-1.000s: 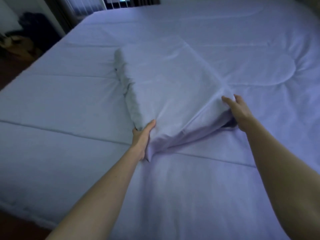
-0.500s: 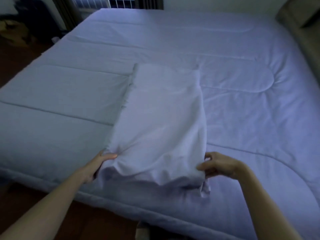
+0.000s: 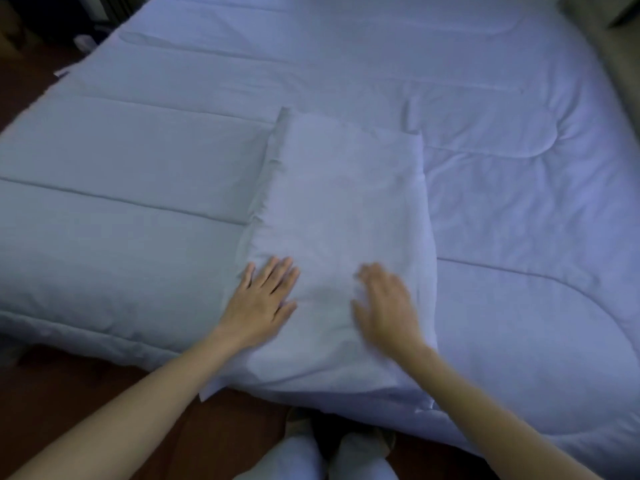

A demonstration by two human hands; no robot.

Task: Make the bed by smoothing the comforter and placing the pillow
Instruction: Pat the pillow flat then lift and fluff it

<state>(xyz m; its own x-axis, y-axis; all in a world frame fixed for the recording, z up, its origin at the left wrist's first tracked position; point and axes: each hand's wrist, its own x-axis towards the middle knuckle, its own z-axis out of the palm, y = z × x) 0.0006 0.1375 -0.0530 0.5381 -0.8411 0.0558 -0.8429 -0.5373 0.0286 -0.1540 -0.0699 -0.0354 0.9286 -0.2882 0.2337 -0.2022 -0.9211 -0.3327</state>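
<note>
On comforter, near edge: pillow, lying flat. Left hand and right hand: palms spread flat on pillow, gripping nothing.

Both bare forearms reach up from the frame's lower corners toward its middle. The left hand lies flat, palm down, fingers spread. The right hand, blurred, is also palm down, grip open.

Bare forearms with no sleeves, left grip, right grip, pale trousers at the legs
</note>
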